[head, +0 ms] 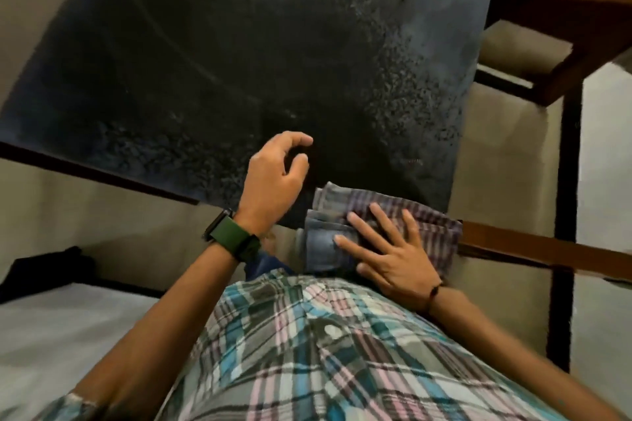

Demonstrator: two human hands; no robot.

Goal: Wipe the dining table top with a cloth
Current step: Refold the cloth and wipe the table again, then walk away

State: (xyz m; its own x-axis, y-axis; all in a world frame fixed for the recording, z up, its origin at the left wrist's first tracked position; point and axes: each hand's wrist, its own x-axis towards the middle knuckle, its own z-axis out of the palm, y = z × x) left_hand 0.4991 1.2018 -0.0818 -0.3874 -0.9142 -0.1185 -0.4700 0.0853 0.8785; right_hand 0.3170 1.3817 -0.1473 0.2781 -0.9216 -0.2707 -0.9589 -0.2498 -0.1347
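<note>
The dining table top (239, 55) is dark and speckled, tilted in the view, with pale smears across it. A folded checked cloth (434, 219), grey-blue and purple, lies on the table's near corner and hangs slightly past the edge. My right hand (386, 256) rests flat on the cloth with fingers spread. My left hand (273, 178), a green watch on its wrist, hovers over the near table edge just left of the cloth, fingers loosely curled and holding nothing.
A wooden chair (554, 31) with a beige cushion stands at the table's right side. A brown wooden rail (547, 249) and a black post (564, 181) run on the right. Pale floor (68, 328) lies at the lower left.
</note>
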